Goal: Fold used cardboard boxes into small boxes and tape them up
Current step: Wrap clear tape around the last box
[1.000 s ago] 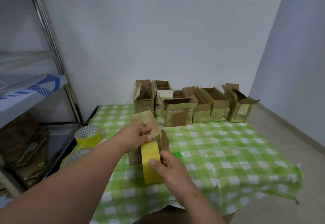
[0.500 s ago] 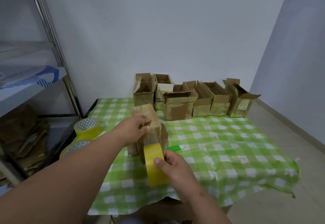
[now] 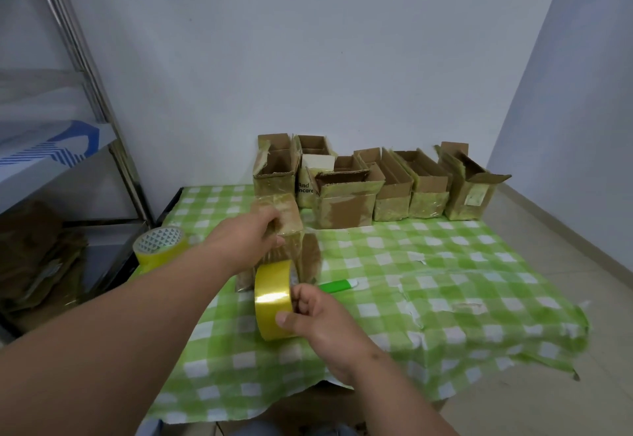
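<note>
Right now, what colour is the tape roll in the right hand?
Yellow: the glossy tape roll held by the right hand, head view.

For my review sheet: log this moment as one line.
step: taping box | left hand: holds box | right hand: grips tape roll | row of boxes at wall

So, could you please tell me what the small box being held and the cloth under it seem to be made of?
Small brown box: apparently corrugated cardboard, matte, with glossy yellowish tape patches. Green-and-white checked tablecloth: probably thin plastic or paper sheet; it creases sharply and looks torn in spots.
</note>
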A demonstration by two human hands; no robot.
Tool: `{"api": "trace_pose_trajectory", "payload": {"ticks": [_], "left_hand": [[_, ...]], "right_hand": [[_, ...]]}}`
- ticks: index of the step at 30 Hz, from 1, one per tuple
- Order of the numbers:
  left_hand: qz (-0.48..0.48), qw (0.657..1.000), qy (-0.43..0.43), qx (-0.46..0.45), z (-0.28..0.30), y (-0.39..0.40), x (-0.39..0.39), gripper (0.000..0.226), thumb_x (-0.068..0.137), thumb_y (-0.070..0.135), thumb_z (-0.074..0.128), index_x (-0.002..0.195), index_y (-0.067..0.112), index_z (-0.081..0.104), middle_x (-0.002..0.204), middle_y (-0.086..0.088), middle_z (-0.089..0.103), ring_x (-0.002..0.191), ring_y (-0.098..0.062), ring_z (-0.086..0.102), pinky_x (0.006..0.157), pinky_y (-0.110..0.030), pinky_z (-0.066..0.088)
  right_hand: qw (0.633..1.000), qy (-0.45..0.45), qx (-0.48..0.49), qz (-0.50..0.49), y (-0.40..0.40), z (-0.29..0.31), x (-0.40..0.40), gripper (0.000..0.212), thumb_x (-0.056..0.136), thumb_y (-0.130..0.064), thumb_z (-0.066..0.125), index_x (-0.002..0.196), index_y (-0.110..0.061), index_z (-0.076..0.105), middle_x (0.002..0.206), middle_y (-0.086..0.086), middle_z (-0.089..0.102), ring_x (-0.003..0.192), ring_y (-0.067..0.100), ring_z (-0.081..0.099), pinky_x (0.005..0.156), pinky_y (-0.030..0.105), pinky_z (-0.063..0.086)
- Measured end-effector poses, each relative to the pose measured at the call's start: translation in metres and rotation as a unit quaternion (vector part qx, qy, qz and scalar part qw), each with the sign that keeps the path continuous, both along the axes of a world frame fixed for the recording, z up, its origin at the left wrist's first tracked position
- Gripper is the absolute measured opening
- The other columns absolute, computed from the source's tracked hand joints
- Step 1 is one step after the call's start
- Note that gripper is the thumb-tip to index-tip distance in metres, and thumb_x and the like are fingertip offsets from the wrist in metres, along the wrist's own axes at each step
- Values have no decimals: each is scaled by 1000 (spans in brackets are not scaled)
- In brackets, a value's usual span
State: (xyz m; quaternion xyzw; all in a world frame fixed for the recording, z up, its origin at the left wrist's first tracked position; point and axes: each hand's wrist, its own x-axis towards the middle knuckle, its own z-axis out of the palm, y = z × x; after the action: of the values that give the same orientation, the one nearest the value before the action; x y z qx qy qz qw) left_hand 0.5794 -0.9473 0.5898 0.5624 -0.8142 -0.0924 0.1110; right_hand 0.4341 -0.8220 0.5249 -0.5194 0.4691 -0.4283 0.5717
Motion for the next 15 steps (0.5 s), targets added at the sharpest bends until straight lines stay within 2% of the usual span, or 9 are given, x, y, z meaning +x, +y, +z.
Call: {"api": "trace_pose_trajectory", "payload": {"ticks": [2, 4, 8, 11, 15], "left_hand": [[-7, 999, -22, -22, -3, -1, 0, 36, 95, 44, 58, 128, 32, 52, 122, 1, 64, 105, -24, 61, 87, -36, 49], [-18, 998, -38, -47, -8, -5, 1, 39, 95, 46, 57, 130, 30, 56, 130, 2, 62, 113, -25, 60, 92, -38, 48], [-9, 998, 47, -27, -17, -8, 7, 47, 88, 45, 68, 131, 30, 59, 139, 7, 56, 127, -18, 52, 104, -35, 43], [0, 995, 98, 19, -18, -8, 10, 55, 83, 39, 76, 133, 32, 57, 143, 9, 52, 128, -16, 51, 105, -29, 39], [14, 994, 106, 19, -16, -12, 7, 48, 87, 30, 73, 133, 31, 59, 144, 12, 51, 133, -14, 47, 108, -28, 35]], "right_hand": [[1000, -1, -2, -6, -3, -4, 2, 33, 76, -27, 67, 106, -13, 64, 99, 17, 68, 92, 19, 61, 99, 50, 47], [1000, 10, -7, -13, -6, -6, 0, 31, 77, -30, 69, 104, -15, 64, 107, 24, 65, 93, 22, 61, 98, 52, 47], [1000, 11, -6, -20, -8, -10, -9, 24, 88, -18, 65, 111, -9, 65, 111, 18, 69, 106, 33, 64, 99, 47, 49], [1000, 10, -4, -13, -5, -13, -10, 17, 94, -13, 63, 109, -10, 68, 109, 11, 72, 105, 25, 67, 99, 41, 50], [1000, 2, -21, -7, -4, -10, -4, 17, 93, -14, 65, 103, 0, 67, 97, 16, 70, 90, 16, 62, 93, 37, 51]]}}
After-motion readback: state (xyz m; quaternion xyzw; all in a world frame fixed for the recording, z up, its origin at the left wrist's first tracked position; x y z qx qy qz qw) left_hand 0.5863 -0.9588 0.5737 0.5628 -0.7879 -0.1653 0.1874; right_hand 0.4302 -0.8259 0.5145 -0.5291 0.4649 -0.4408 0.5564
